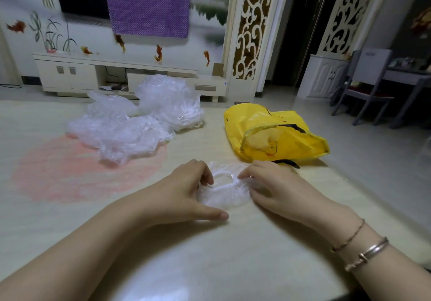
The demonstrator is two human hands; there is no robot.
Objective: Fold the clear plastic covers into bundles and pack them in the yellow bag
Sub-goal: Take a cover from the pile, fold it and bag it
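Note:
One clear plastic cover (pixel 225 192) with an elastic rim lies flat on the table in front of me. My left hand (pixel 186 191) holds its left edge, fingers curled onto the rim and thumb stretched along the table. My right hand (pixel 271 185) pinches the right edge of the same cover. A heap of loose clear covers (pixel 137 121) lies at the far left of the table. The yellow bag (pixel 275 135) lies on its side at the far right, its mouth facing me.
The cream table (pixel 210 254) carries a pink round pattern (pixel 70 175) at the left. Its right edge runs diagonally past the bag. Beyond stand a white TV cabinet (pixel 93 74) and grey chairs (pixel 368 86) at the right.

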